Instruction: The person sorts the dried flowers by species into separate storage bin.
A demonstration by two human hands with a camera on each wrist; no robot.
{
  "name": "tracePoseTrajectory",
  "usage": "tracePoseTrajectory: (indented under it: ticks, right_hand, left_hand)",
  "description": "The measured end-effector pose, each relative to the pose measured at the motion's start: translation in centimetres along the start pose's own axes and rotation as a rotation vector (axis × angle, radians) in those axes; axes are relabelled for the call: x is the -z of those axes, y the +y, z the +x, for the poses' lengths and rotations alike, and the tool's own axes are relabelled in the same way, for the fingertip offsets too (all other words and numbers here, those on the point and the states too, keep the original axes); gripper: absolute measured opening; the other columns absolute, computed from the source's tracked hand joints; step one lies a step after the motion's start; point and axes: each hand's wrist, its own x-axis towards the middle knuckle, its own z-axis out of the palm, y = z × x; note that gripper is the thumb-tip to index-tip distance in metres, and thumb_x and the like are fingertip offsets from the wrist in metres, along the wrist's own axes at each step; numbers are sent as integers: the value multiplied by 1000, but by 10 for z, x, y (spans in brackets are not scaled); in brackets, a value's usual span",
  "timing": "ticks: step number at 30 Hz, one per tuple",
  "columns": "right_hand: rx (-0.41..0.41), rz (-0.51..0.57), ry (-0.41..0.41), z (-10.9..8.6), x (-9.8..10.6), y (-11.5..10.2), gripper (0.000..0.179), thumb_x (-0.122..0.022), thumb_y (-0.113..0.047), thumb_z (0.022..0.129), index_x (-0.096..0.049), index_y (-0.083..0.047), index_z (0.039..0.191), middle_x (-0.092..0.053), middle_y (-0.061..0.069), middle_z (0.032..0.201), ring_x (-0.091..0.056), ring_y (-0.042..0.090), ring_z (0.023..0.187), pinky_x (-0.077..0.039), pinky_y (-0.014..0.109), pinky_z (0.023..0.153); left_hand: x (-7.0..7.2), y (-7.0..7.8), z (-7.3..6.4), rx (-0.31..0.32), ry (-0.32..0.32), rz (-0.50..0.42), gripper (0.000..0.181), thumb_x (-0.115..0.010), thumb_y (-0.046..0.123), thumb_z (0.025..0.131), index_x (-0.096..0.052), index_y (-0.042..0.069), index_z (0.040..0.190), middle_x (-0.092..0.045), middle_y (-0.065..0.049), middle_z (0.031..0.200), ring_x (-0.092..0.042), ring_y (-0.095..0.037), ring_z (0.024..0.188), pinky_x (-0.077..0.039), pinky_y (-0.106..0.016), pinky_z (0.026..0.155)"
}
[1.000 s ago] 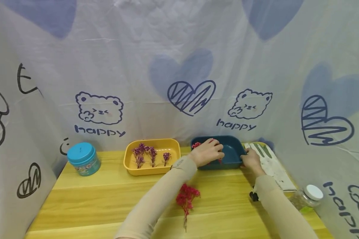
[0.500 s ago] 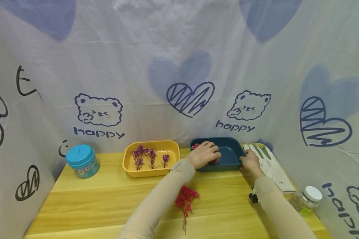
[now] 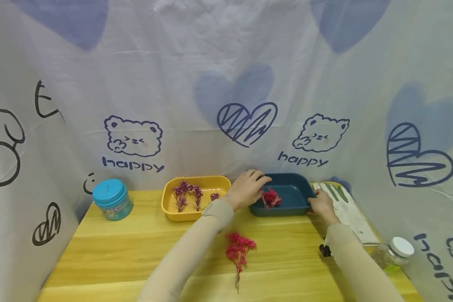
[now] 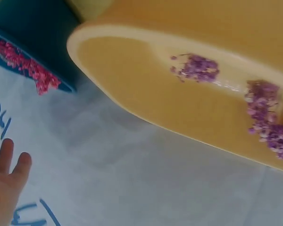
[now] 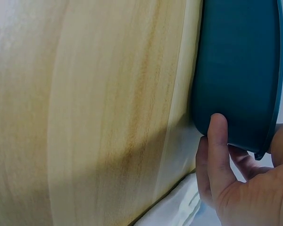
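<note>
My right hand (image 3: 322, 205) grips the right end of the dark teal tray (image 3: 292, 209). In the right wrist view its thumb goes over the rim while the fingers (image 5: 218, 141) press the outer wall. Inside that tray, toward the left, lies a bunch of red dried flowers (image 3: 272, 198). My left hand (image 3: 245, 191) hovers at the tray's left end, holding nothing; the left wrist view shows its fingers (image 4: 5, 155) loosely spread. Another red dried flower sprig (image 3: 239, 251) lies on the table in front.
A yellow tray (image 3: 185, 217) with several purple dried flower sprigs (image 3: 181, 195) stands to the left. Farther left is a blue-lidded jar (image 3: 112, 200). White gloves (image 3: 352, 216) and a white-capped clear jar (image 3: 394, 253) are on the right. A printed cloth (image 3: 181, 105) hangs behind the table.
My left hand has moved up and left, away from the red flowers in the teal tray, which now show. My right hand keeps its grip on the tray.
</note>
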Motion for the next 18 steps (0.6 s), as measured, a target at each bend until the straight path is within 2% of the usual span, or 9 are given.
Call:
tracePoseTrajectory:
  ticks: [4,9,13,18]
  right_hand:
    - [2,-2,-7,0,1,-1,31,-51,0,98,-50,15,125,-51,48,130,-75,28,65,-66,35,55]
    - [3,-4,-10,0,2,0,28,-51,0,98,-50,14,123,-51,47,130,-71,20,60,-65,33,54]
    - [1,0,-19,-1,2,-2,28,-50,0,98,-50,14,123,-50,48,131,-70,17,58,-65,33,55]
    - [-9,4,-23,-2,1,-2,33,-49,-1,99,-49,14,128,-49,49,134,-72,19,58,-66,33,56]
  left_hand:
    - [11,-6,-20,77,-7,-100,58,-63,35,106,-45,25,160,-49,-7,158,-48,-27,146,-42,-44,126]
    - [18,-5,-46,191,-54,-238,71,-63,49,103,-34,27,165,-38,-9,167,-40,-33,153,-40,-52,127]
    - [21,6,-69,282,-102,-297,76,-67,51,100,-34,27,165,-41,-11,164,-45,-36,148,-49,-55,118]
    - [26,25,-93,396,-204,-404,72,-68,51,99,-42,25,161,-43,-13,163,-47,-40,145,-54,-61,109]
